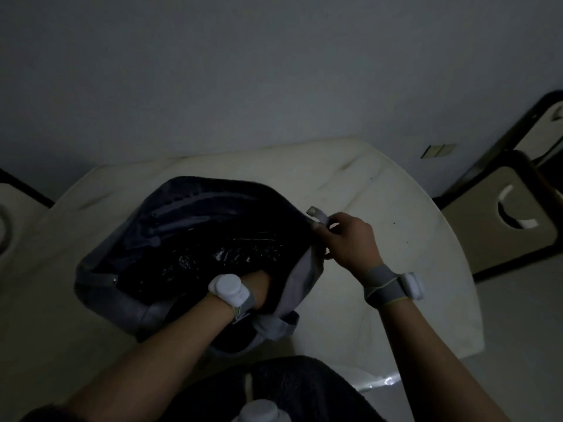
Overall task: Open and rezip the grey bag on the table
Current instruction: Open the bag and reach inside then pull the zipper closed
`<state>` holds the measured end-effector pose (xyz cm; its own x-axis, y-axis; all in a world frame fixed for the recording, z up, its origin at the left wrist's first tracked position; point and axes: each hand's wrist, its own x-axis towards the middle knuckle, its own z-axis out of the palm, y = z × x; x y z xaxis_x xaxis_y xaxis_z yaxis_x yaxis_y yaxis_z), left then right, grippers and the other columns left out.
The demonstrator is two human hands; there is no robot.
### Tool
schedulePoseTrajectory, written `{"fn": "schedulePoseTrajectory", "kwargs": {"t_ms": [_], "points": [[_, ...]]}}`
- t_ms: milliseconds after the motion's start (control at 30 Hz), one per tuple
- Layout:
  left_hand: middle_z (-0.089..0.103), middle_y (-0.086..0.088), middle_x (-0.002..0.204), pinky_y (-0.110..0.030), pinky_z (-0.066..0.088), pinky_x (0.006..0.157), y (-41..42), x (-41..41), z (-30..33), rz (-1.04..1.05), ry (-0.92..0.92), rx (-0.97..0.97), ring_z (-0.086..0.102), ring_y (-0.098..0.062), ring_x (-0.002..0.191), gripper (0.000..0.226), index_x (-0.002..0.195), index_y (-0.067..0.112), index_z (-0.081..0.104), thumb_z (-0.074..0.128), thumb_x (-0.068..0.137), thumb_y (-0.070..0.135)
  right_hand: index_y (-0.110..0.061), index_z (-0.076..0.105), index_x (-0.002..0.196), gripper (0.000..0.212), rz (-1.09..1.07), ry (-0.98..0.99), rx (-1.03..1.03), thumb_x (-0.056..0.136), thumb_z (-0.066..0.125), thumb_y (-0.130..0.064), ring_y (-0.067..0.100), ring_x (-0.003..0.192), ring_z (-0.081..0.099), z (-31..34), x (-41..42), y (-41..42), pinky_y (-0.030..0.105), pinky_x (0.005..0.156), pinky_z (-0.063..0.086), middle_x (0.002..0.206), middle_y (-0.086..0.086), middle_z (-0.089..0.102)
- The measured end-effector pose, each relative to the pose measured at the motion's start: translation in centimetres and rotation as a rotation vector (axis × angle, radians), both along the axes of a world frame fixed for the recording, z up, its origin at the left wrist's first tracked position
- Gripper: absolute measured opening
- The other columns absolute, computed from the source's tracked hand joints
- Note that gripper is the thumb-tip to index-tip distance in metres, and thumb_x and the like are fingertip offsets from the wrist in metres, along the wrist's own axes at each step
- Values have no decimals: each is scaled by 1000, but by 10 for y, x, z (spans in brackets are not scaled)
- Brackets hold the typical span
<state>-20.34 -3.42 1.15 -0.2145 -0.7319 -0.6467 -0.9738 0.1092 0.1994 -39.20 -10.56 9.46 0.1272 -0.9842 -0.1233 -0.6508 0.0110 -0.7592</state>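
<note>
Pinching the bag's (195,239) light tab (316,215), the right hand (347,239) holds its far corner. Left hand (259,287) is inside the open bag on the table (396,208); its fingers are hidden.

No text, label, brand or number is readable in this dim view.

Bare forearms; each wrist carries a grey strap (382,289) with a white rounded device (227,288), 2 in all; dark clothing (304,391) covers the torso
</note>
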Motion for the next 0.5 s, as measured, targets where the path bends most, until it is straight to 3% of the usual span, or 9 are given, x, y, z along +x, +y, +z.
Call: {"fn": "schedulePoseTrajectory", "kwargs": {"t_ms": [67,100,167,267,367,500], "points": [[68,-20,87,-30,45,63,-2,-9,35,131,163,-201,64,-30,77,20,76,-2,62,46,84,5,-15,68,90,16,-21,-218,120,84,70,-30,24,65,73,0,-1,2,40,55,61,75,8,74],[69,-19,82,-26,43,61,-6,-11,50,198,255,-327,64,-29,73,20,71,1,61,47,84,8,-12,67,89,9,-33,-233,105,85,69,-20,25,66,73,-2,-1,3,38,53,61,75,10,73],[70,-15,78,-28,48,63,-15,-19,74,313,423,-525,65,-28,73,24,68,7,59,48,87,18,-9,68,82,3,-86,-259,84,84,66,-10,26,68,72,-3,4,5,36,54,61,76,13,71],[68,-13,70,-35,53,64,-21,-32,87,499,551,-633,65,-28,69,31,67,8,58,47,88,27,3,69,83,7,-174,-470,214,84,65,-2,34,76,73,-4,6,3,45,65,62,83,25,70],[63,-10,57,-32,49,55,-23,-38,92,566,512,-686,62,-26,59,41,59,6,55,50,84,38,12,66,86,10,-151,-528,231,86,63,2,35,75,73,0,2,5,46,69,62,85,31,69],[50,0,51,-27,40,53,-30,-42,107,348,352,-566,59,-26,60,38,48,19,44,59,80,32,7,68,79,12,-69,-458,165,86,62,-1,32,76,73,1,-1,7,46,69,61,80,26,70]]}}
